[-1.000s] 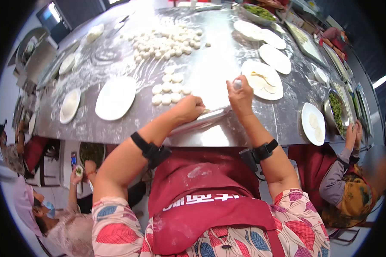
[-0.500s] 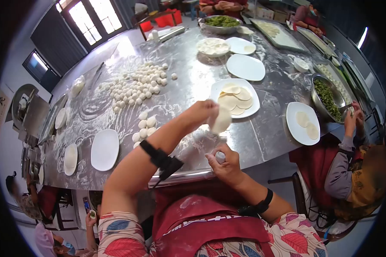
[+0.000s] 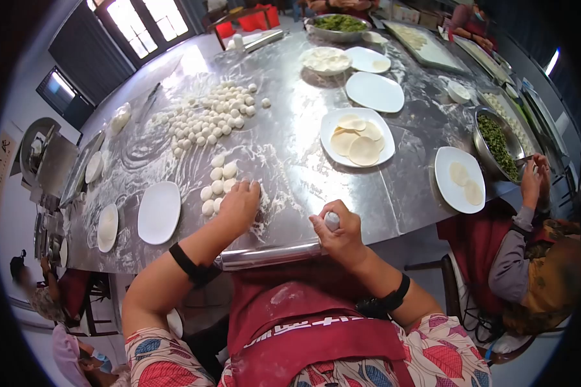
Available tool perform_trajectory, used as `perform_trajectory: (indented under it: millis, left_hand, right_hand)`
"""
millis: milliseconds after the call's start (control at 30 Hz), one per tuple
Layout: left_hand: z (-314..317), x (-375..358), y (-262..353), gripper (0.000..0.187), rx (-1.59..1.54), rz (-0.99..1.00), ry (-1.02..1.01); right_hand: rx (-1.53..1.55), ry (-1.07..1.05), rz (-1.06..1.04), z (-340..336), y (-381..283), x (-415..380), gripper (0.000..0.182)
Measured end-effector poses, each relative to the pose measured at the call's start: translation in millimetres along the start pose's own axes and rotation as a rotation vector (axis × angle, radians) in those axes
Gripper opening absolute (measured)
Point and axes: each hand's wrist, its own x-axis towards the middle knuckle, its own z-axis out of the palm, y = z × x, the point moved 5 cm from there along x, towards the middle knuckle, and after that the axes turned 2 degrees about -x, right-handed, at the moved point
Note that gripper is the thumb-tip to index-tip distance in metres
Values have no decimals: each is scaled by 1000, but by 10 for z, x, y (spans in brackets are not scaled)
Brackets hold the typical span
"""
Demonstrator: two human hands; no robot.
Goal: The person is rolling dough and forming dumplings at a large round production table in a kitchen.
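Note:
My left hand (image 3: 241,205) is low over the floured steel table, right beside a small group of flattened dough pieces (image 3: 217,174). Its fingers are curled downward and drawn together; whatever lies under them is hidden. Near the table's front edge my right hand (image 3: 339,235) is wrapped around a rolling pin (image 3: 331,221), of which only the pale rounded end shows above the fist. Ahead of the hands, a white square plate (image 3: 328,149) holds several thin round dough wrappers (image 3: 364,151). A large cluster of small dough balls (image 3: 213,119) lies farther back on the left.
A bare white plate (image 3: 159,213) is at the left. At the right stand a plate with two wrappers (image 3: 459,195) and a steel bowl of green filling (image 3: 497,145), where a co-worker's hands (image 3: 536,177) work. A flour bowl (image 3: 326,60) stands farther back.
My left hand has let go of a dough wrapper, now on the plate's stack, and moved left and down to the flattened dough pieces. My right hand keeps its grip.

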Motion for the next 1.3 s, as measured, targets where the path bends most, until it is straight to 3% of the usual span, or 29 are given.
perform_trajectory:
  millis: [100,167,233,300,433,500,633,767,800,833,867,900,967,1033,1100,1167,1300]
  left_hand:
    - [-129,-91,94,24,-145,-5,-79]
    - [-147,-25,-7,25,-185,-16,-53]
    - [-214,50,43,19,-329,-134,-207]
    - [-181,40,92,19,-620,-81,-233]
    - [-35,-65,138,19,-880,-232,-320]
    - [40,-77,110,18,-957,-320,-340]
    - [-45,-17,192,17,-812,-163,-188]
    - [-29,-43,98,16,-731,-174,-102]
    - [-32,-111,78,15,-766,-215,-93]
    - [-33,-184,56,14,-798,-257,-83]
    - [55,-251,40,13,-956,-305,-124]
    - [-3,-261,48,14,-932,-284,-126]
    - [-92,-310,177,15,-875,-215,-175]
    - [-62,-209,207,16,-784,-213,-135]
    - [-75,-106,185,16,-727,-235,-78]
    - [-24,-51,148,15,-792,-150,-143]
    - [-15,-136,72,17,-853,-128,-202]
  right_hand:
    - [-53,57,-65,26,53,-38,19]
    - [-75,35,37,18,-16,-48,20]
    - [-83,26,44,13,64,-92,19]
    - [-28,32,90,27,123,-111,18]
    - [-20,36,221,86,276,35,16]
    - [-85,45,180,175,472,265,16]
    - [-183,16,68,487,641,784,21]
    - [-52,5,200,404,408,628,16]
    - [-186,45,-1,274,537,499,14]
    - [-108,76,177,218,352,321,15]
    - [-37,37,181,154,351,179,16]
    - [17,36,104,155,271,144,16]
    - [-50,97,205,220,306,271,17]
    - [-265,83,-5,362,553,609,17]
    - [-184,26,126,535,651,809,18]
    - [-217,44,69,501,641,793,17]
    - [3,33,206,197,308,240,17]
